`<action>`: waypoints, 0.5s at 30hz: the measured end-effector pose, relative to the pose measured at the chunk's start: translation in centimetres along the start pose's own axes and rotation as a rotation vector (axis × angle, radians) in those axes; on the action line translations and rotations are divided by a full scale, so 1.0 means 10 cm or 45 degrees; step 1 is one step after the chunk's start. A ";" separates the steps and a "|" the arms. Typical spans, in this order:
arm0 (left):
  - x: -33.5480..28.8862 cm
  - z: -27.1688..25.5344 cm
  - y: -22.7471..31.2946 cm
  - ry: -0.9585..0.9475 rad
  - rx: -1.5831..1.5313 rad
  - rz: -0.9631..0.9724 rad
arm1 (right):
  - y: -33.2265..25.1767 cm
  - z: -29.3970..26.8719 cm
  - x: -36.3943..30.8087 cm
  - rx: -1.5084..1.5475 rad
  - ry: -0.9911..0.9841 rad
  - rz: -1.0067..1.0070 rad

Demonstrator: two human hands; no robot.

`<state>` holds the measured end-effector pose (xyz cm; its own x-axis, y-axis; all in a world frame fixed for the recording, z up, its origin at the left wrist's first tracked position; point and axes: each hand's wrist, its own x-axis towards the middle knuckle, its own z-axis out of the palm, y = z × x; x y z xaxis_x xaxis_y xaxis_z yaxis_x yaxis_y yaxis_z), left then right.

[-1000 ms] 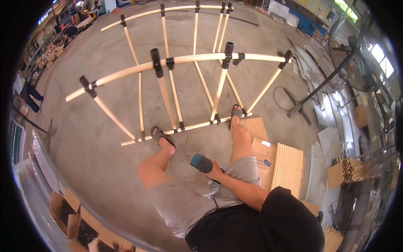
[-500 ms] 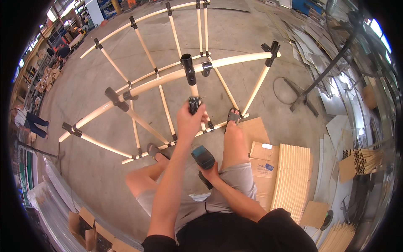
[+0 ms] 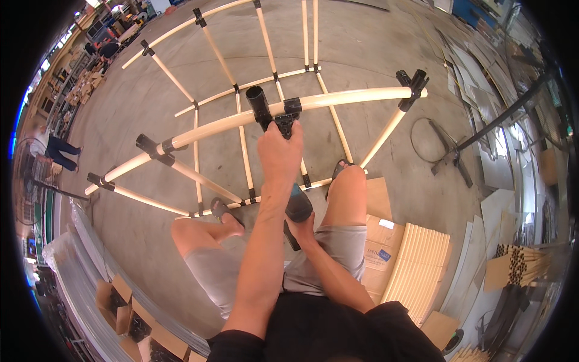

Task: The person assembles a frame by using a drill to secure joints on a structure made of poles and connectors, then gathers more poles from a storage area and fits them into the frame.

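Note:
A frame of cream pipes with black pipe joints stands before me. My left hand is closed on a black pipe joint, just beneath the nearest long pipe and beside an upright black socket joint. Whether the held joint is seated on the pipe, I cannot tell. Low between my knees, my right hand is wrapped round a teal and black cordless drill. The drill's front end is partly hidden by my left forearm.
Cardboard and a stack of cream pipes lie right of my leg. A black stand is farther right, near metal sheets. Open cartons sit at lower left. Another person stands at far left.
My left hand has moved up with the black joint, from beside the upright pipe to the near long pipe. The drill has risen slightly in my right hand. The view has shifted.

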<state>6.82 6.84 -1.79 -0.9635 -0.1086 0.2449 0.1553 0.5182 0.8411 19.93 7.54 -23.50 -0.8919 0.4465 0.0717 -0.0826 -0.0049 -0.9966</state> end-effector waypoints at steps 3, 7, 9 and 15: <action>0.06 0.00 -0.10 -0.008 -0.025 -0.044 | -0.09 0.02 0.14 0.072 0.015 0.011; 0.05 -0.06 -0.04 -0.026 -0.035 -0.117 | -0.14 0.01 0.22 0.029 0.015 0.018; 0.05 -0.06 -0.02 -0.011 -0.029 -0.127 | -0.03 -0.01 0.23 -0.013 -0.008 0.018; 0.03 -0.07 0.02 0.034 0.003 -0.147 | -0.06 -0.04 0.17 -0.055 0.033 0.014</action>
<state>6.67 6.32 -1.20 -0.9687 -0.1904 0.1591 0.0429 0.5028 0.8633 18.67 8.69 -22.83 -0.8806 0.4699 0.0602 -0.0529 0.0287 -0.9982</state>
